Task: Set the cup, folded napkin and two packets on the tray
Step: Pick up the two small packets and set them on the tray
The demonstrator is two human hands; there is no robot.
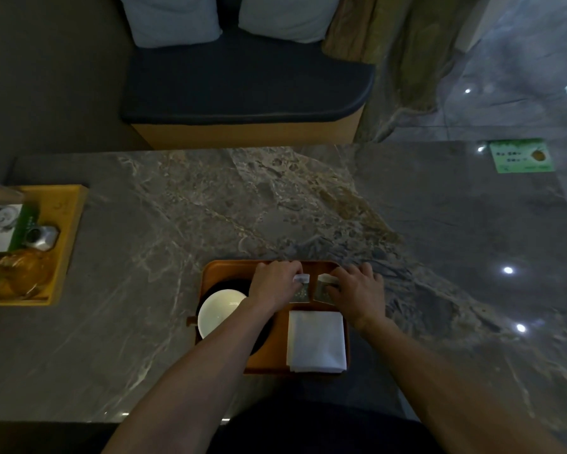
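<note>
both hands' fingers (293,273) pinch flat square packets (301,291) over rounded wooden tray (223,270).

Dim, soft-focus wide-angle view; edges bowed; ceiling-light glare spots on the glossy table (472,224) at right.

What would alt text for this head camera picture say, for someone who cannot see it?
Two bare hands, left hand and right hand, each press a small packet onto an orange tray on a marble table. A white cup sits at the tray's left, a folded napkin at its right.
</note>
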